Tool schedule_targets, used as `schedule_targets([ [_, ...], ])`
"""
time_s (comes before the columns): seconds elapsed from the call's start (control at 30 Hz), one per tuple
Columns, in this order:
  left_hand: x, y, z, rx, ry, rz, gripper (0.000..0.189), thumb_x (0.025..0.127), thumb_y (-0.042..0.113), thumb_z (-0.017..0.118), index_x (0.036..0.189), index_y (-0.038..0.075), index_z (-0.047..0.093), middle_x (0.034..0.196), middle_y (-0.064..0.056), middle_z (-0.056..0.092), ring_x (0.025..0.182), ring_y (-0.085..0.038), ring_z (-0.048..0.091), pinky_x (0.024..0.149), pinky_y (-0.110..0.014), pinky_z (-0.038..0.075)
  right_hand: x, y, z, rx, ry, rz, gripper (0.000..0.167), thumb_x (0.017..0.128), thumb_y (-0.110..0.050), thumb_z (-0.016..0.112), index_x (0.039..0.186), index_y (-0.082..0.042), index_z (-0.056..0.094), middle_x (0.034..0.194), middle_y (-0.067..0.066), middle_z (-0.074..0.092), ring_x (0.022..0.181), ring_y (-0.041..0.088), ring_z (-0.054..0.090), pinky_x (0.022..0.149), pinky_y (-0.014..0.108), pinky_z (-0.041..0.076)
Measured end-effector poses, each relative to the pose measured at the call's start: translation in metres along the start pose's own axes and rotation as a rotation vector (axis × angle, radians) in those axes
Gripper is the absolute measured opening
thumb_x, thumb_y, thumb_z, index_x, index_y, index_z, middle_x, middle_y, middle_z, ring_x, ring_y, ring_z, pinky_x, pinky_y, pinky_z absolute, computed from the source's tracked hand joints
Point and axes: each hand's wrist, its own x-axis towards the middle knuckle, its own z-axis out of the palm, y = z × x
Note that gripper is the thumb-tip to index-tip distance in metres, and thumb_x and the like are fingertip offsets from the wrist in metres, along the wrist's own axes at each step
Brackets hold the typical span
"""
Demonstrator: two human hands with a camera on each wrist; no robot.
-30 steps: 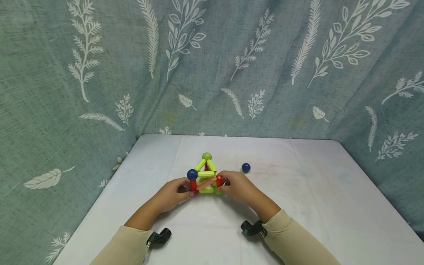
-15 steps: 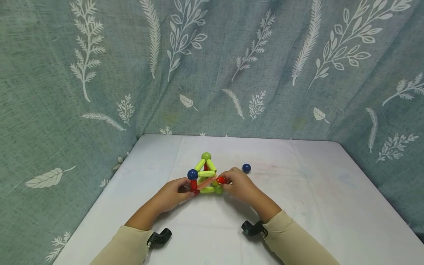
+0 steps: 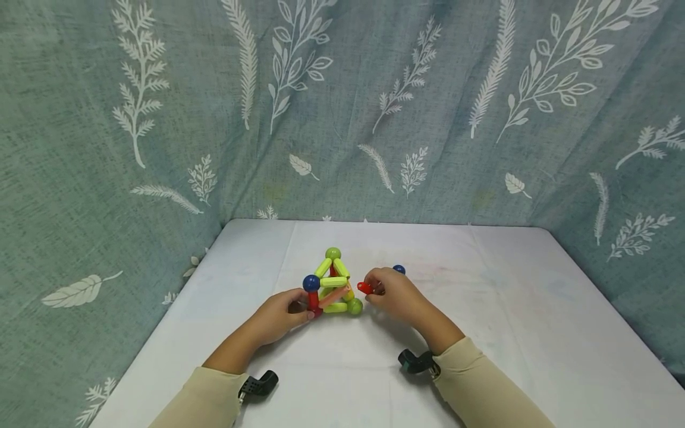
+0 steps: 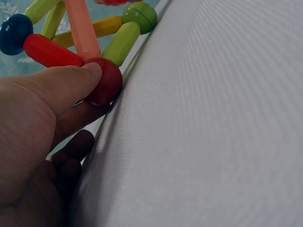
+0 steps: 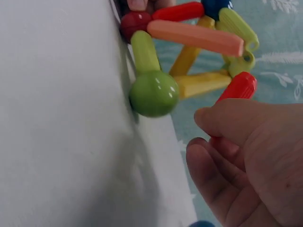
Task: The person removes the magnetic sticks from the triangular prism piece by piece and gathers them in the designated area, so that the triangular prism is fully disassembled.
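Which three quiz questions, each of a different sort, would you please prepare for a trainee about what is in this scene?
1. In the head view, which hand holds the red rod that is apart from the built frame?
2. True or false: the left hand pinches the dark red ball.
3. Choose one. The loose ball partly hidden behind the other hand in the head view is: a) yellow, b) blue, c) green.

Key: 1. The right hand. 2. True. 3. b.
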Motion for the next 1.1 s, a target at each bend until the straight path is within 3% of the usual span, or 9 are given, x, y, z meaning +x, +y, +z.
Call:
schedule_targets([
  [0.37,0.002,0.000,-0.001,-0.001,-0.011,0.007,0.027,0.094,0.031,0.081,0.118,0.032,0.070,0.110,0.012,0.071,0.106,-0.013,0.063,0.103,-0.048,0.050,-0.002,0.019,-0.021,-0.138,0.114,0.030,0.026,0.091,-0.012,0.082,0.115,-0.019,0.078,0.103,-0.003,0.068,0.092,0.014,0.065,0.083,0.034,0.057],
  [0.6,0.001,0.000,-0.003,-0.011,-0.009,-0.004,0.034,0.093,0.036,0.081,0.124,0.025,0.070,0.115,0.008,0.072,0.111,-0.015,0.064,0.104,-0.050,0.049,-0.002,0.036,-0.037,-0.108,0.147,0.077,0.026,0.092,-0.010,0.080,0.117,-0.015,0.075,0.107,0.002,0.068,0.096,0.019,0.067,0.087,0.038,0.058],
  [1.1,0.000,-0.001,0.001,-0.008,0.003,-0.034,0.034,0.093,0.035,0.081,0.123,0.025,0.070,0.114,0.008,0.072,0.111,-0.015,0.064,0.104,-0.050,0.049,-0.014,0.064,-0.066,-0.125,0.226,0.148,0.025,0.098,-0.009,0.073,0.122,-0.013,0.075,0.120,0.010,0.067,0.101,0.026,0.066,0.086,0.042,0.057],
])
